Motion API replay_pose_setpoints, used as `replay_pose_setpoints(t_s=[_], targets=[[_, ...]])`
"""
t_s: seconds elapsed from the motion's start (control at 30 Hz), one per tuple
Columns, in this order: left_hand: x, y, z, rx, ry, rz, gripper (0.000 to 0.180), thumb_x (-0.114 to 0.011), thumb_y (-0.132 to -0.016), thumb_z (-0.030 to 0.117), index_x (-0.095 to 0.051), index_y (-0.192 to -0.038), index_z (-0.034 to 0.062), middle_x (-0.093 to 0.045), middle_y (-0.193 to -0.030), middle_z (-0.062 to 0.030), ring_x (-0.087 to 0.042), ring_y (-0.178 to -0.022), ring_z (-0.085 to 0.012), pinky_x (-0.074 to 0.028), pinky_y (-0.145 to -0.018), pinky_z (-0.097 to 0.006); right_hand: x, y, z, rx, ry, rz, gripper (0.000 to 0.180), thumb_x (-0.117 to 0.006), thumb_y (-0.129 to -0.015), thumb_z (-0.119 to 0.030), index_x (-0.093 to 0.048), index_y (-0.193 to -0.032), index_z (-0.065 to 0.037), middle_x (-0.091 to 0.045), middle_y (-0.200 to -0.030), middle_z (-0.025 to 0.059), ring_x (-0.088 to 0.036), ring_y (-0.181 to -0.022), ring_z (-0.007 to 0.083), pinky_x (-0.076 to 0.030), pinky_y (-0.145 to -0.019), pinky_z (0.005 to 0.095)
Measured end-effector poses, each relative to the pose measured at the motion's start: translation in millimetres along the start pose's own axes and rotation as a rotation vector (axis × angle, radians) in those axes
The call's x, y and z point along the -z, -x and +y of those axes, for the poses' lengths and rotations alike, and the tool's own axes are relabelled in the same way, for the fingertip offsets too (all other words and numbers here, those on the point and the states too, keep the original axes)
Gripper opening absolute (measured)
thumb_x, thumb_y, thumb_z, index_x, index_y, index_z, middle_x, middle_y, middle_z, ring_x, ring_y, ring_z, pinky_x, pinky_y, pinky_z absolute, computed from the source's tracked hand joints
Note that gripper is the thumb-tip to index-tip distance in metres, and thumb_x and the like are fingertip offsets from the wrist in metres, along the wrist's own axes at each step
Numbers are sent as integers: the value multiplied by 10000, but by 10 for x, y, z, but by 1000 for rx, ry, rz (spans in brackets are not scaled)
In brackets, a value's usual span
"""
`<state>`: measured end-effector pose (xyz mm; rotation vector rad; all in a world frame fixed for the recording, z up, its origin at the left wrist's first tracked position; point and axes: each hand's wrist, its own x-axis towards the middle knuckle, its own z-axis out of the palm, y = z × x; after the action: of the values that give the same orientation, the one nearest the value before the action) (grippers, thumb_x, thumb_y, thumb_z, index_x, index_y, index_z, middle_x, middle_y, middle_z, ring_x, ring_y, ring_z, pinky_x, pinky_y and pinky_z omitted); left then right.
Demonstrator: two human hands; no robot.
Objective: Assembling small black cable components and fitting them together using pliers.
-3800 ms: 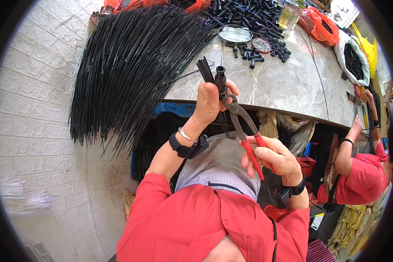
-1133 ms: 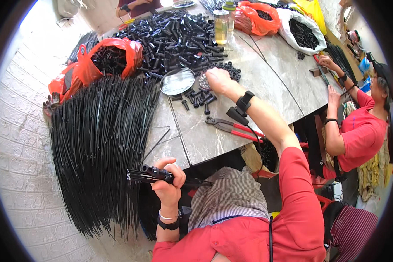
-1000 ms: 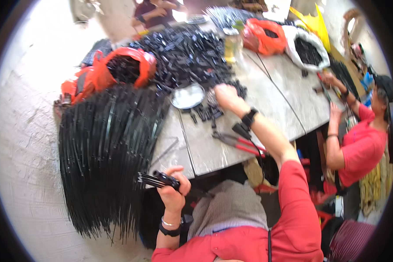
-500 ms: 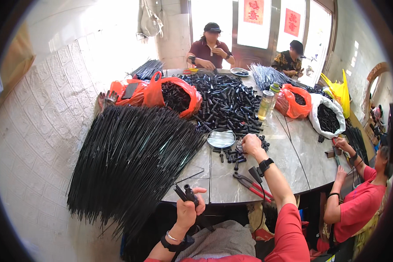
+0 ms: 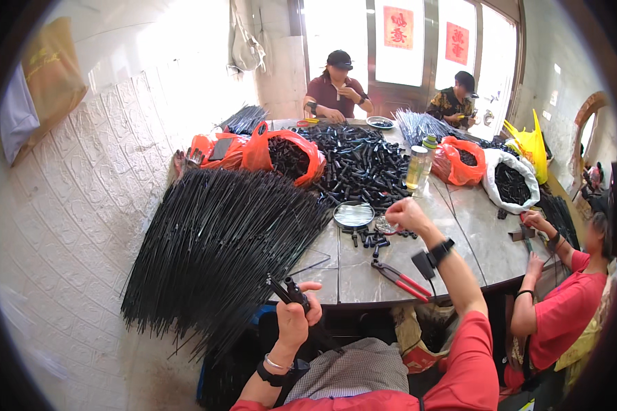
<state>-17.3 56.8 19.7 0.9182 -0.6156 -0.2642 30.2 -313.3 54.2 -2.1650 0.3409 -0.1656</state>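
My left hand (image 5: 299, 314) is closed around black tubular pieces (image 5: 295, 292) held beside the table's near edge, left of my lap. My right hand (image 5: 407, 215) is raised over the table with its fingers curled and pinched; what they hold, if anything, cannot be made out. Just below it sits a small dish of tiny pieces (image 5: 385, 224), partly covered by the hand. To the left stands a round dish of thin white strips (image 5: 354, 215). Loose black tubes (image 5: 370, 238) lie in front of the dishes. Red-handled pincers (image 5: 403, 280) rest near the edge.
A wide bundle of thin black rods (image 5: 219, 253) covers the left side. Beyond lie a heap of black tubes (image 5: 360, 164), an orange bag (image 5: 315, 164), a bottle (image 5: 415, 170) and a white sack (image 5: 495, 179). A co-worker (image 5: 562, 308) works at right; two people sit opposite.
My right hand has lifted up and away from the small dish, which now shows more. My left hand keeps hold of the black tubular pieces. The whole view has shifted slightly.
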Motion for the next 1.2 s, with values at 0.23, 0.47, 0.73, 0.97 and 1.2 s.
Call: replay_pose_setpoints(t_s=[0.23,0.47,0.73,0.97,1.2], targets=[[-62,166,-15,-16,60,-66,824,-542,-774,654,-483,-1161,-71,-367,-546,40,-334,-454,-48,-258,-429,-208,-458,2286,-469,117,-369,-104,103,-644,-844,-60,-681,-879,30,-657,-772,60,-632,-668,118,-508,-605,245],[-318,181,-41,-2,74,-215,796,-529,-807,639,-502,-1165,-71,-418,-607,53,-371,-513,-22,-270,-450,-182,-1079,3226,-345,-80,-1055,86,90,-643,-829,7,-685,-897,47,-669,-777,120,-658,-699,177,-555,-624,283],[-353,428,13,-3,46,-224,798,-546,-793,645,-516,-1154,-66,-426,-616,55,-370,-514,-18,-275,-452,-181,-895,4197,446,-267,-198,-413,132,-662,-801,-131,-697,-808,-4,-637,-651,31,-594,-612,82,-482,-580,250],[-442,504,-82,25,53,-253,612,-511,-925,501,-510,-1158,-65,-436,-631,54,-375,-515,-16,-293,-456,-175,-1071,5044,687,-588,-301,0,98,-658,-772,-60,-690,-803,27,-640,-660,52,-594,-570,104,-485,-526,263],[-590,124,-162,84,-36,-196,782,-499,-822,659,-512,-1140,-56,-406,-562,61,-354,-467,-18,-251,-418,-195,-881,2904,-373,173,-1043,333,134,-634,-835,23,-520,-855,-43,-588,-739,66,-589,-643,157,-486,-570,268]])
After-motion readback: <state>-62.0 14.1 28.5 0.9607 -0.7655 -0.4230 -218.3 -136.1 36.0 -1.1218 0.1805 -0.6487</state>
